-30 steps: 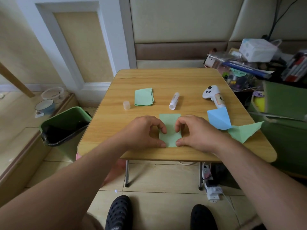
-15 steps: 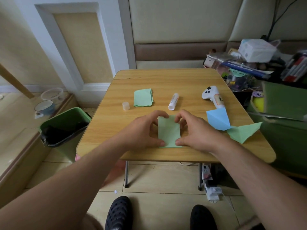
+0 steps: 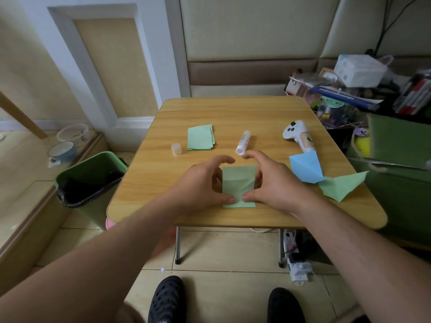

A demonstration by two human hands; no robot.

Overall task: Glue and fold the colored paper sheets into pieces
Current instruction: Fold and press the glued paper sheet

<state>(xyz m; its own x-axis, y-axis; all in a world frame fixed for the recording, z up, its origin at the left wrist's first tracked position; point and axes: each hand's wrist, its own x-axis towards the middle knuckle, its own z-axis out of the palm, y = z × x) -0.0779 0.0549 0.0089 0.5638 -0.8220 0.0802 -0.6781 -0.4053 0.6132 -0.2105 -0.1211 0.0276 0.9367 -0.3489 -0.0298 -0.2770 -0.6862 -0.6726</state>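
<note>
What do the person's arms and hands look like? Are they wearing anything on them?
Both arms are bare all the way down, with no sleeves showing. The left hand and right hand wear no gloves, rings, watch or bracelets that I can see. There are no marks on them. Further down are black shoes with little holes.

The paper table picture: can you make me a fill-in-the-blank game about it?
1. Both hands, left hand and right hand, press on a sheet of ____ paper.
2. The folded paper next to the white controller is ____.
3. The glue stick lies on the table with its cap ____.
4. The bin beside the table is ____.

Missing words: green; blue; off; green
</note>
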